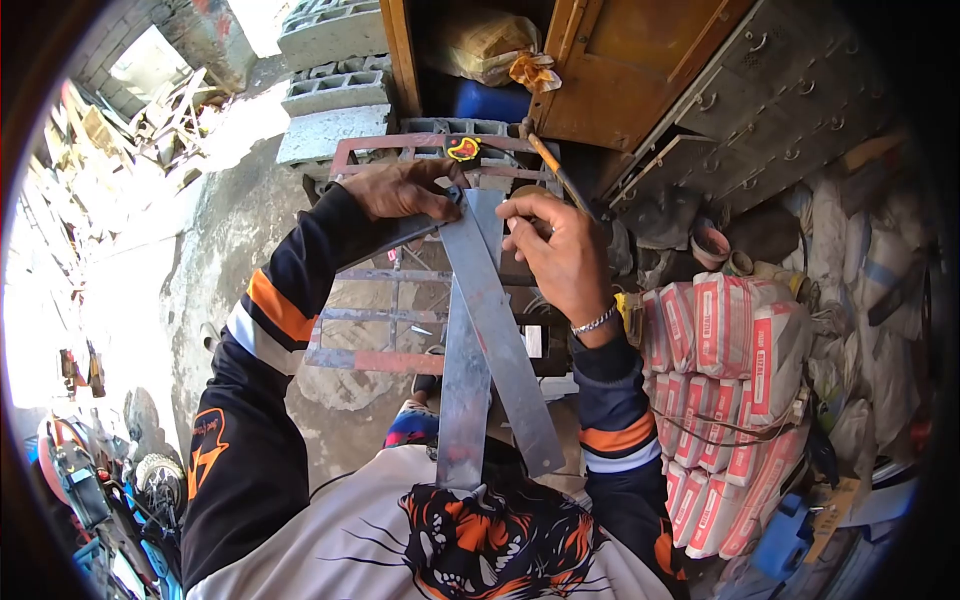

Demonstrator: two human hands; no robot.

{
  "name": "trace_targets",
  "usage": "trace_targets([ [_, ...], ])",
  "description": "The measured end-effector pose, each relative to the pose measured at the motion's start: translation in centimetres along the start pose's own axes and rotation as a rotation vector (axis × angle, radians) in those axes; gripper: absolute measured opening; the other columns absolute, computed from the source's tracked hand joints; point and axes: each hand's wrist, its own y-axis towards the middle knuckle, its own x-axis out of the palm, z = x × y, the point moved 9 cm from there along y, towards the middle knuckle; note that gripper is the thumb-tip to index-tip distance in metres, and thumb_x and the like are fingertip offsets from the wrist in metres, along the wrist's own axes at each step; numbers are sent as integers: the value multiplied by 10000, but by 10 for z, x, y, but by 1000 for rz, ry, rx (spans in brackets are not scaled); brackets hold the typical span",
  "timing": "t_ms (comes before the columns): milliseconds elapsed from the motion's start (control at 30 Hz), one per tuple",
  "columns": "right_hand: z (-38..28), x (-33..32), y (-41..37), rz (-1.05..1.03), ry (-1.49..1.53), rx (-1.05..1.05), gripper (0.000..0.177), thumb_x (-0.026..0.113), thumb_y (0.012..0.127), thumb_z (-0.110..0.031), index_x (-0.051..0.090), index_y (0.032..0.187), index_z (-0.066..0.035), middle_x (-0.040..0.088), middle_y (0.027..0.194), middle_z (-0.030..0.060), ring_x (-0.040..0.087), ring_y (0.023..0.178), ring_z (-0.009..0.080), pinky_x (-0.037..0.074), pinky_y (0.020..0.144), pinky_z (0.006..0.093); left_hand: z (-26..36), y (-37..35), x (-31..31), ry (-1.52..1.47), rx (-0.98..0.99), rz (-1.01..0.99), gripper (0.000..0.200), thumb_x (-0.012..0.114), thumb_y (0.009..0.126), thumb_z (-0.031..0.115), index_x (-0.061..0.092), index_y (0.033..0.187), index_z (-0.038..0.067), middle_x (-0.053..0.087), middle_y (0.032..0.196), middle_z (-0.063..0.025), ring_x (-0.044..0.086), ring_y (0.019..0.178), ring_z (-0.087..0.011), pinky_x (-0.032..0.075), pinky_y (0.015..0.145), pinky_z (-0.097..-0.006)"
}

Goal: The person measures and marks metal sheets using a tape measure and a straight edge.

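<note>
Two long flat metal strips cross near their far ends in front of my chest: a slanted strip (500, 340) lies over a more upright strip (463, 400). My left hand (405, 192) is closed on the far end of the slanted strip, its thumb on top beside a dark metal bar (390, 245). To the right of the strips' far ends, my right hand (560, 245) has curled fingers, pinched around something too small to make out. A yellow and black tape measure (463, 148) sits just beyond my left hand on the reddish metal frame (380, 360).
A hammer (555, 165) with an orange handle leans at the frame's far right. Concrete blocks (335, 95) and a wooden cabinet (610, 70) stand beyond. Stacked red and white bags (715, 400) fill the right side. A bicycle (150, 490) is at the lower left.
</note>
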Motion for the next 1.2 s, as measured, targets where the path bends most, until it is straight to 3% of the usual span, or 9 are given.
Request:
trace_targets([
  [133,-4,4,30,32,-40,-76,98,661,893,-80,727,952,-37,749,793,119,747,749,238,566,711,364,-5,2,-5,55,-52,21,353,813,879,189,610,1159,116,692,908,2,656,761,-101,543,575,-254],
  [200,-6,10,41,-30,-74,-117,113,669,871,-77,730,961,-45,748,806,116,743,754,263,567,725,373,2,9,-5,241,154,-24,384,808,880,228,602,1181,108,693,925,-13,660,784,-111,550,587,-275],
  [233,-4,11,47,-37,-77,-121,113,669,871,-77,730,961,-45,748,806,116,743,754,263,567,725,373,1,8,-6,240,157,-17,384,808,880,228,602,1181,108,693,925,-13,660,784,-111,550,587,-275],
  [300,-5,13,54,-23,-201,-160,149,632,924,-17,695,1057,6,732,832,45,741,743,118,569,648,263,-5,6,-9,258,36,19,435,803,876,261,592,1219,96,696,928,-25,668,754,-123,559,596,-302],
  [733,-21,22,65,-24,-438,-252,139,716,849,-88,751,963,-16,760,806,98,750,707,166,578,677,315,0,2,-5,299,-48,11,467,777,886,323,587,1244,90,695,864,-56,696,669,-149,552,589,-292],
  [800,-12,24,68,-57,-392,-152,105,721,873,-87,741,933,-3,758,788,98,744,665,166,580,651,312,-4,0,-6,274,-146,21,341,770,918,154,592,1198,72,641,994,26,579,956,-84,461,894,-276],
  [1033,-20,32,74,-92,-449,-197,91,725,872,-82,731,897,6,750,763,108,748,662,188,584,651,323,-5,-1,-5,242,-163,19,398,766,912,196,607,1246,51,678,1051,-18,599,1020,-114,462,959,-306],
  [1100,-23,31,74,-66,-437,-175,77,725,808,-84,736,850,-20,744,841,177,731,826,373,573,772,441,-1,-2,-6,315,-171,37,510,774,896,235,605,1330,27,704,1132,-61,616,1079,-154,458,1008,-333],
  [1200,-28,33,72,-63,-442,-192,78,727,805,-84,740,849,-21,744,843,177,730,831,372,571,770,438,13,-5,-5,470,-153,43,622,781,876,299,588,1392,9,705,1214,-104,624,1128,-192,453,1036,-351],
])
